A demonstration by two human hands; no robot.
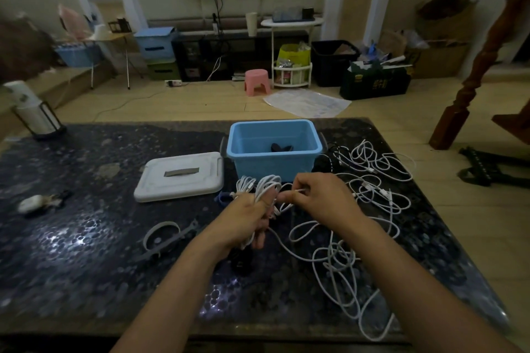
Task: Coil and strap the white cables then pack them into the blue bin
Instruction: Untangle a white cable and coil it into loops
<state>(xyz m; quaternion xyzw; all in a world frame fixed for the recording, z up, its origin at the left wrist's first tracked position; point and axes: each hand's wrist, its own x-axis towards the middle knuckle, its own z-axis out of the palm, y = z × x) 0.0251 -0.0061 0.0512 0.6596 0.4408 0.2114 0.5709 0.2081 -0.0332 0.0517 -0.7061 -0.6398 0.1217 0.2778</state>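
Left hand (252,218) grips coiled white cable (265,185), thumb up. Right hand (318,198) pinches its loose end near blue bin (274,165).

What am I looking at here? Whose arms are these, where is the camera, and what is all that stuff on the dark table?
There is no machine: these are a person's two bare arms, filmed by one wide-angle camera worn on the head, looking forward and down.

The left hand grips a bundle of coiled white cable. The right hand pinches the cable's end between thumb and fingertips, close to the bundle.

On the dark speckled table stands an open blue bin with something dark at its bottom; I cannot tell what. Its white lid lies to the left of it. Loose white cables sprawl to the right, still uncoiled. A grey strap lies near the left wrist.

The cluttered room behind is just background.
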